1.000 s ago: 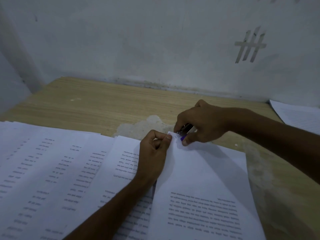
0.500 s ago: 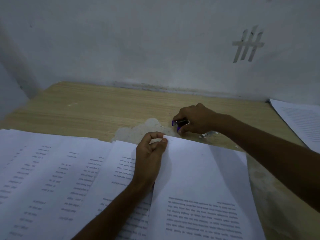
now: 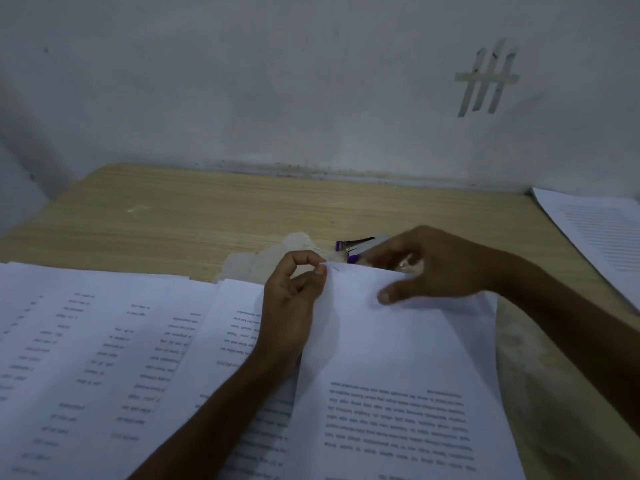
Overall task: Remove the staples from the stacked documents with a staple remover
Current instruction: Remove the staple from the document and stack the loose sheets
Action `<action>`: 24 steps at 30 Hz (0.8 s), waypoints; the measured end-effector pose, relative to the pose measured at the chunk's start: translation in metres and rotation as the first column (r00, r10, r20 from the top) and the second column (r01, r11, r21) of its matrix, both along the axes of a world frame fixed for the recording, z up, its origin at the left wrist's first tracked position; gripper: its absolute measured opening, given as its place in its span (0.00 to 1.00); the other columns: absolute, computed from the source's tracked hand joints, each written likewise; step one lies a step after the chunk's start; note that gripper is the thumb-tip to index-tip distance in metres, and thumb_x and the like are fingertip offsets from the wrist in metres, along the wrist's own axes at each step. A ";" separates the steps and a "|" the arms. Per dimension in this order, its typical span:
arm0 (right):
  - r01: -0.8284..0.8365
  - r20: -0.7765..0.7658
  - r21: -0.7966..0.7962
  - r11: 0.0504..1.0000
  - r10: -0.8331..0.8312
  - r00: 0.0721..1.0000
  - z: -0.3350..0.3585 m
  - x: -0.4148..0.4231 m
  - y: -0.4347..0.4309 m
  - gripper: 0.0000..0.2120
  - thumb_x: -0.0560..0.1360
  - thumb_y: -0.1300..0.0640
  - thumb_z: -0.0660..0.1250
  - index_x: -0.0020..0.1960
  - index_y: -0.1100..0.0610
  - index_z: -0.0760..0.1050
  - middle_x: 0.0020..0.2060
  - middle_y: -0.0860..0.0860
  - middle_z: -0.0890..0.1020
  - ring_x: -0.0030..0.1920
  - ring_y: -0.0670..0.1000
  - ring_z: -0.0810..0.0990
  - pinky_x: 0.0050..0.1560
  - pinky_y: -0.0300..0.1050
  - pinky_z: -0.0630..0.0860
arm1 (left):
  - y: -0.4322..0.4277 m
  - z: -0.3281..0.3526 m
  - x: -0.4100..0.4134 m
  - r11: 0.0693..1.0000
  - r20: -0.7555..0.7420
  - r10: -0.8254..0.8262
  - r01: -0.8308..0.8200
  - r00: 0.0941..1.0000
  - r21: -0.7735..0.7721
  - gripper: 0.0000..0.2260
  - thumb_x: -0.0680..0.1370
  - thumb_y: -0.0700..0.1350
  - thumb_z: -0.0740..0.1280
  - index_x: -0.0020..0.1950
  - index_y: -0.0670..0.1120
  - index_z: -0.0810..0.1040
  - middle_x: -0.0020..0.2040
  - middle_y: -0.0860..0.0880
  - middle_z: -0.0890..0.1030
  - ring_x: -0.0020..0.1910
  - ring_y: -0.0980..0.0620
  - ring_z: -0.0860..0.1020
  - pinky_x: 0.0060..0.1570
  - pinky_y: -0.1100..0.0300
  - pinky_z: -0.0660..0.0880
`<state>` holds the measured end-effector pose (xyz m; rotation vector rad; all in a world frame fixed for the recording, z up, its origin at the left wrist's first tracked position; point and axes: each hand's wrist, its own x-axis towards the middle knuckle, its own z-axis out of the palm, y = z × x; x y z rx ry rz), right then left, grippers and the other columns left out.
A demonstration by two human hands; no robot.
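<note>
Dim, even light. Grey-white plastered wall [image 3: 277,81], scuffed, bears four pale tape strips [image 3: 486,79] crossed like a tally mark, upper right. Light wood-grain worktop [image 3: 207,209] abuts it; joint grimy. Laminate worn through in a patch [image 3: 263,261] mid-worktop.

One staple remover [image 3: 360,244], perhaps four documents [image 3: 398,358].
</note>
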<state>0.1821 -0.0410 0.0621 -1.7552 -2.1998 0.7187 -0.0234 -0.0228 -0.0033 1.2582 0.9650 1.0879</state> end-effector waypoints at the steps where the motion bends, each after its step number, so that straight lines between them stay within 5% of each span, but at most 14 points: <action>1: -0.011 -0.007 0.011 1.000 0.011 1.000 -0.005 0.004 -0.008 0.18 0.68 0.45 0.74 0.56 0.49 0.81 0.47 0.41 0.84 0.46 0.39 0.81 0.46 0.32 0.74 | -0.001 0.003 0.000 0.999 0.027 -0.028 0.028 0.999 0.023 0.06 0.79 0.42 0.63 0.45 0.52 0.75 0.38 0.52 0.83 0.39 0.49 0.79 0.37 0.52 0.76; 3: 0.056 -0.101 0.126 0.990 -0.043 0.994 -0.013 0.010 -0.018 0.08 0.70 0.54 0.75 0.49 0.51 0.84 0.42 0.42 0.85 0.42 0.40 0.81 0.43 0.32 0.74 | 0.001 0.005 -0.002 0.991 0.057 -0.079 0.072 0.995 0.116 0.07 0.78 0.38 0.63 0.44 0.49 0.76 0.40 0.52 0.82 0.41 0.51 0.78 0.40 0.55 0.75; 6: 0.126 -0.122 0.363 0.923 -0.087 0.989 -0.022 0.018 -0.030 0.07 0.72 0.56 0.74 0.49 0.52 0.84 0.41 0.41 0.84 0.42 0.38 0.81 0.42 0.29 0.73 | 0.003 0.006 -0.004 0.950 -0.005 -0.133 0.129 0.991 0.283 0.11 0.76 0.32 0.64 0.42 0.48 0.76 0.43 0.56 0.81 0.48 0.56 0.78 0.50 0.63 0.75; 8: 0.055 -0.002 0.602 0.796 -0.068 0.998 -0.027 0.020 -0.039 0.07 0.73 0.55 0.71 0.50 0.54 0.84 0.43 0.46 0.85 0.42 0.43 0.82 0.43 0.40 0.79 | 0.005 0.004 -0.006 0.916 -0.038 -0.183 0.184 0.982 0.357 0.10 0.75 0.33 0.66 0.40 0.48 0.76 0.46 0.56 0.81 0.50 0.60 0.77 0.50 0.68 0.74; 11: -0.171 0.248 0.834 0.524 -0.081 0.965 -0.031 0.022 -0.051 0.10 0.75 0.56 0.66 0.49 0.59 0.84 0.43 0.54 0.85 0.41 0.51 0.83 0.41 0.40 0.76 | 0.008 0.000 -0.009 0.858 -0.125 -0.271 0.299 0.954 0.418 0.05 0.72 0.47 0.68 0.39 0.58 0.77 0.53 0.56 0.79 0.57 0.61 0.75 0.55 0.67 0.72; 16: -0.365 0.424 0.873 0.324 -0.134 0.896 -0.047 0.026 -0.061 0.05 0.75 0.63 0.69 0.47 0.63 0.84 0.43 0.57 0.85 0.39 0.54 0.84 0.34 0.45 0.77 | 0.017 -0.012 -0.013 0.769 -0.240 -0.369 0.440 0.898 0.464 0.06 0.72 0.49 0.67 0.43 0.62 0.79 0.59 0.57 0.77 0.63 0.57 0.73 0.61 0.61 0.71; 24: -0.380 0.429 0.872 0.309 -0.104 0.897 -0.078 0.033 -0.056 0.07 0.71 0.65 0.74 0.49 0.64 0.84 0.46 0.58 0.85 0.43 0.55 0.84 0.39 0.47 0.78 | 0.022 -0.021 -0.013 0.769 -0.301 -0.391 0.488 0.870 0.412 0.03 0.71 0.57 0.69 0.43 0.61 0.80 0.66 0.56 0.75 0.68 0.55 0.69 0.67 0.50 0.66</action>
